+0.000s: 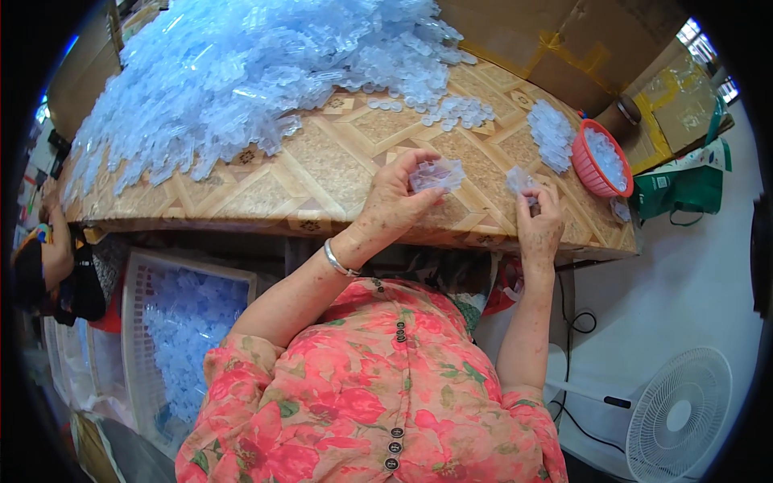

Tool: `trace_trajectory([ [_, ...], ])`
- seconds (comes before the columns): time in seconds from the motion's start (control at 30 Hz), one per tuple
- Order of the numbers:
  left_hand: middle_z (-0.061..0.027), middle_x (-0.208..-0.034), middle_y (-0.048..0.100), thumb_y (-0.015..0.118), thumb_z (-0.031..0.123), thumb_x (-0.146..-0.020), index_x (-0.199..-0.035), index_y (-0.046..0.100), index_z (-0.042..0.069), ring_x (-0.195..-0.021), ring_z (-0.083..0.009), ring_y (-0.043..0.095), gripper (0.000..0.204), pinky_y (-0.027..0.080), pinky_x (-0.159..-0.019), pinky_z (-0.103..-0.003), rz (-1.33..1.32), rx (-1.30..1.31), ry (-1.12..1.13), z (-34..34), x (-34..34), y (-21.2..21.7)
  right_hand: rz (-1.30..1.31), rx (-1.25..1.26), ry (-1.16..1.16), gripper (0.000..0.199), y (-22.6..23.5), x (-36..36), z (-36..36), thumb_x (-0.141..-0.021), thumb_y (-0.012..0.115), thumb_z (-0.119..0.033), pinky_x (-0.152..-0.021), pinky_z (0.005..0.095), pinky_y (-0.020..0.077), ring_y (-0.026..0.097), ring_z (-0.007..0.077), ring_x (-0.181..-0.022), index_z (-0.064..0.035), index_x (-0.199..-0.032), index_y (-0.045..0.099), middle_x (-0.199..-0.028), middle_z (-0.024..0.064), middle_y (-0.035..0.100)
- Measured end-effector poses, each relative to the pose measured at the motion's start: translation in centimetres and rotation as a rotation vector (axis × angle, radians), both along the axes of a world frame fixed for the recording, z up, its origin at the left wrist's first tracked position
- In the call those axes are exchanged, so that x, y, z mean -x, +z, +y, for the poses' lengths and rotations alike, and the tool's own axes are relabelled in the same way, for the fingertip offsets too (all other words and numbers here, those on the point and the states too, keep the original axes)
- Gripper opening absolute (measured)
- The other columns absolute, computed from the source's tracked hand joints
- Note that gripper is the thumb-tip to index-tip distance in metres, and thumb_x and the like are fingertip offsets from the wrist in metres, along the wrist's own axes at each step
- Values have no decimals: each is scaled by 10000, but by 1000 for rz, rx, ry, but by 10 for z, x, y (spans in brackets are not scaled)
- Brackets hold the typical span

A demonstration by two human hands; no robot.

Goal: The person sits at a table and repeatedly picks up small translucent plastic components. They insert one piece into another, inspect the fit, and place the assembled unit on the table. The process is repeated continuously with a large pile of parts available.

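My left hand (394,191) is closed around a few clear plastic pieces (439,175), pinched between thumb and fingers just above the table's near edge. To its right, my right hand (541,216) has its fingers curled on a small clear plastic piece (518,179). The two hands are apart. Both are over the patterned table (342,181). Beyond them lies a large heap of similar clear, bluish plastic pieces (266,72), covering the table's far left side. Small round clear discs (459,113) are scattered at the heap's right end.
Right of the hands, a group of clear pieces (551,137) lies beside a red basket (590,165) of pieces. A cardboard box (555,48) stands behind; a green bag (684,189) hangs right. Below are a white crate (138,322) and fan (679,414). Another person's arm (58,241) shows far left.
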State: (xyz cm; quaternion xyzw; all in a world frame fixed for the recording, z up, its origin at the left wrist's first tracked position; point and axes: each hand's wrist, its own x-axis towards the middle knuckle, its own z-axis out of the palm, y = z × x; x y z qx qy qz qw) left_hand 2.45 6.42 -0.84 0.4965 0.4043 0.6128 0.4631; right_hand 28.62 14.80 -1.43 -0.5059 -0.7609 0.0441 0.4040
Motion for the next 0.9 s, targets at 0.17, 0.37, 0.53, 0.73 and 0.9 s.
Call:
trace_trajectory([
  [0.17, -69, -1179, 639, 665, -52, -907, -1317, 521, 8, -1065, -131, 640, 438, 586, -885, -277, 57, 32, 66, -2, -4, -4, 109, -107, 170, 154, 21, 47, -40, -826, 727, -19, -805, 363, 539, 663, 286, -984, -33, -970, 675, -1067, 135, 657],
  [0.37, -76, -1211, 639, 664, -62, -905, -1353, 508, 2, -1104, -131, 631, 478, 562, -936, -274, 27, 21, 80, -4, -14, -5, 234, -7, 194, 368, 41, 71, -62, -815, 753, -11, -816, 364, 545, 664, 266, -981, -29, -1168, 650, -1093, 121, 669],
  [0.53, -70, -1217, 637, 682, -53, -904, -1362, 507, -1, -1102, -123, 626, 494, 546, -942, -270, 18, -20, 90, -10, -18, 1, 301, -88, 221, 472, 33, 76, -63, -807, 775, -22, -830, 342, 550, 656, 236, -965, -19, -1253, 621, -1125, 114, 662],
  [0.73, -65, -1216, 634, 585, 151, -1032, -1387, 502, 9, -1086, -109, 625, 391, 540, -929, -266, -332, 27, -100, -32, -21, 31, 144, -129, 396, 515, 56, 88, -85, -769, 802, -3, -801, 347, 547, 639, 234, -915, -36, -1252, 626, -1180, 128, 601],
  [0.9, -75, -1226, 617, 462, 325, -1093, -1390, 496, 51, -1071, -130, 623, 405, 547, -880, -277, -555, 38, -212, -31, -19, 27, 100, 29, 481, 514, 61, 86, -91, -721, 825, 16, -772, 356, 553, 638, 228, -878, -62, -1196, 647, -1206, 140, 570],
])
